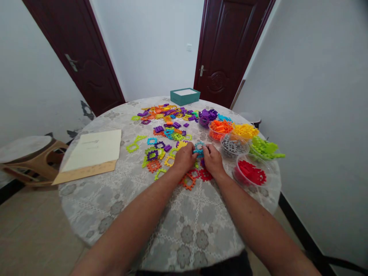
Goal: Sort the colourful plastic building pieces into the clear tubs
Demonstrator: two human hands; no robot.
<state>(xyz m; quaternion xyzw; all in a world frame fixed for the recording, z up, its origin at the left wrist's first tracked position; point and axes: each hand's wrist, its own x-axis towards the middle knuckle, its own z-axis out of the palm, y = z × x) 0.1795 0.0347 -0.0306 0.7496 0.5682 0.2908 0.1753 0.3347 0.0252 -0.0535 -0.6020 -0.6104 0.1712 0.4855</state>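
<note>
Both hands meet over the middle of a round table (184, 234) covered with a patterned cloth. My left hand (184, 158) and my right hand (212, 158) are closed together on a blue plastic piece (198, 148) with a toothed ring shape. Under and around the hands lie flat toothed pieces, orange (188, 181), red (205, 175) and others. A wide scatter of coloured plastic pieces (166, 115) covers the table beyond the hands.
Clear bowls stand at the right: red pieces (250, 172), grey (233, 145), orange (220, 128), purple (207, 115), with yellow (245, 131) and green (263, 148) heaps. Papers (93, 150) lie left. A teal box (184, 96) sits far. A stool (28, 158) stands left.
</note>
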